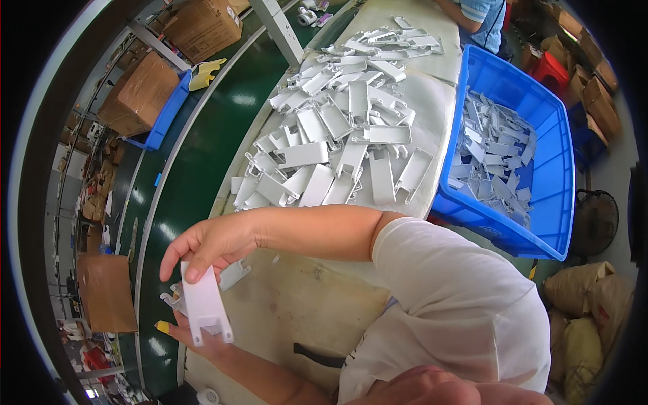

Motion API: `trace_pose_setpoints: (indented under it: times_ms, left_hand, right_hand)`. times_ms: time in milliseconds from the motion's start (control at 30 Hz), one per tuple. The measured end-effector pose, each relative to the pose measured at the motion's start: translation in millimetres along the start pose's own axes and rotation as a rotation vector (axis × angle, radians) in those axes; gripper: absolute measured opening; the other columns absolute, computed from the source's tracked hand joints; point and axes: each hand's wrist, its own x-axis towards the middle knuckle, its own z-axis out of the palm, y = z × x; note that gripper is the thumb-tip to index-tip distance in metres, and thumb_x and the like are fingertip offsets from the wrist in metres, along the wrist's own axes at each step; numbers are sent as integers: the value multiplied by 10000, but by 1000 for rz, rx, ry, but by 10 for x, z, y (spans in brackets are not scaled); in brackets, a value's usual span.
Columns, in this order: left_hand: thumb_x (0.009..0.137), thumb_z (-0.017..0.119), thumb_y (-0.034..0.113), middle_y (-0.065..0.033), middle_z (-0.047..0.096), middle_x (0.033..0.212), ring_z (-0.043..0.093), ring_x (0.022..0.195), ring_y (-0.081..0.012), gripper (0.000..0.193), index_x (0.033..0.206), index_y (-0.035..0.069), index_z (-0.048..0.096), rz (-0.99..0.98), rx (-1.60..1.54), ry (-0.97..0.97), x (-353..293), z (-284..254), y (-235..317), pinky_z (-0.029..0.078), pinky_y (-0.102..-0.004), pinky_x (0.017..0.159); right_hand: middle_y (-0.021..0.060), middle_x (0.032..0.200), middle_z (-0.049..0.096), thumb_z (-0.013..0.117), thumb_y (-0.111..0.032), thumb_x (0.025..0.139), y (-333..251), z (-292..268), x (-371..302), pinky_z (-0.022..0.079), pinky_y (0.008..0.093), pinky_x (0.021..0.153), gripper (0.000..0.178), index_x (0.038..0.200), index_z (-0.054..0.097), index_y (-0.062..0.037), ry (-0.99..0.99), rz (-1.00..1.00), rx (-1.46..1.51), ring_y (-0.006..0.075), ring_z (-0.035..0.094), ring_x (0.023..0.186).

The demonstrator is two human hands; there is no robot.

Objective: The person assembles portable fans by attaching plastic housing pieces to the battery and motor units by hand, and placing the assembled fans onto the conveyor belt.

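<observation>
Nearest: both hands are working close together at one white plastic cover. The right hand (219,241) is pinching the white cover (202,297) near its upper end, thumb pressing on the smooth face, fingers curling behind. The left hand (182,333) is sitting behind the lower, notched end, a yellow wrap (163,327) showing on one digit; the cover is hiding its grip, so cannot tell if it is clamping or just supporting. The cover is hanging tilted over the tabletop's edge, beside the green belt (177,219). Another white piece (234,274) is showing just behind it; cannot tell if anything is holding that one.

Handling well, as judged: pinching lightly on the flat face, supporting the notched end from below, not bending the two small prongs, turning it slowly so both faces are catching light, watching that the piece behind isn't scraping it.

Further out: the tabletop (290,297) is carrying a loose pile of similar covers (304,155). Beside it, a blue bin (503,226) is holding more white pieces (503,148). Farther off, cardboard boxes (142,94) are standing across the belt.
</observation>
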Motion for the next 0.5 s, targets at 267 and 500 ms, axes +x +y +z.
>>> trace_pose_setpoints:
  times_ms: [267,500]
  left_hand:
    - [833,204,676,-49,532,1035,546,646,-153,736,1278,110,355,-55,-8,-26,-104,154,-17,363,-228,317]
    - [837,225,665,-64,536,1044,536,653,-150,714,1278,121,363,-107,87,-379,-92,19,47,362,-228,322]
  right_hand:
    - [23,929,598,681,-111,755,-2,-67,-57,464,228,737,301,1033,586,-45,59,-98,-272,89,572,840]
    - [14,899,588,673,-101,760,-102,-68,-35,464,225,740,301,1043,586,-45,138,-151,-755,95,569,832]
